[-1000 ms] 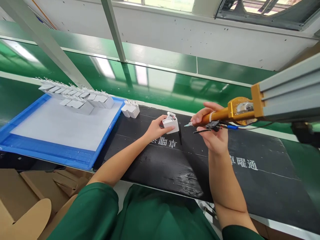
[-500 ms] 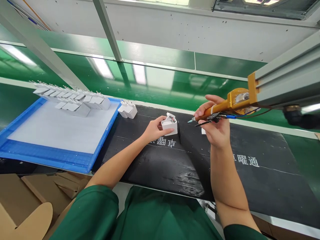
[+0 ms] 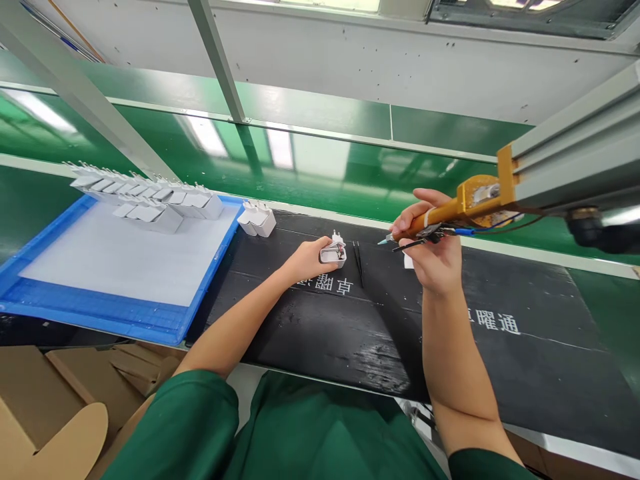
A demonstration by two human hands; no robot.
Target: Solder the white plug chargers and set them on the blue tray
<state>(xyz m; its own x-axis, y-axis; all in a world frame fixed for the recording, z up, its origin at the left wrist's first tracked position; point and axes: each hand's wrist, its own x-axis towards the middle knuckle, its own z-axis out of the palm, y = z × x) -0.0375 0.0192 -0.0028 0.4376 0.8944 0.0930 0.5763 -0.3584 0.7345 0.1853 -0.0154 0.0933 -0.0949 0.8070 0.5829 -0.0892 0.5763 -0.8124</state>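
Note:
My left hand (image 3: pixel 309 260) grips a small white plug housing (image 3: pixel 334 255) over the black mat. The housing is open on top, with small parts inside and a pronged piece at its far edge. A pair of thin black tweezers (image 3: pixel 358 264) lies just right of it. My right hand (image 3: pixel 434 250) is closed around an orange pen-like tool (image 3: pixel 430 218) with a pale blue tip pointing left, apart from the housing. Black tweezers-like tips (image 3: pixel 411 245) also stick out from the fingers of this hand. A white piece (image 3: pixel 409 262) is partly hidden behind it.
Two white plug housings (image 3: pixel 257 220) stand beside a blue tray (image 3: pixel 187 323), which bears several more in rows. A metal beam (image 3: pixel 575 160) slants in from the right above the black mat (image 3: pixel 320 333). Cardboard (image 3: pixel 35 393) is at lower left.
My left hand has turned the white housing and shifted it slightly left, so its open top and prongs show more. The tweezers beside it are more visible. My right hand has barely moved.

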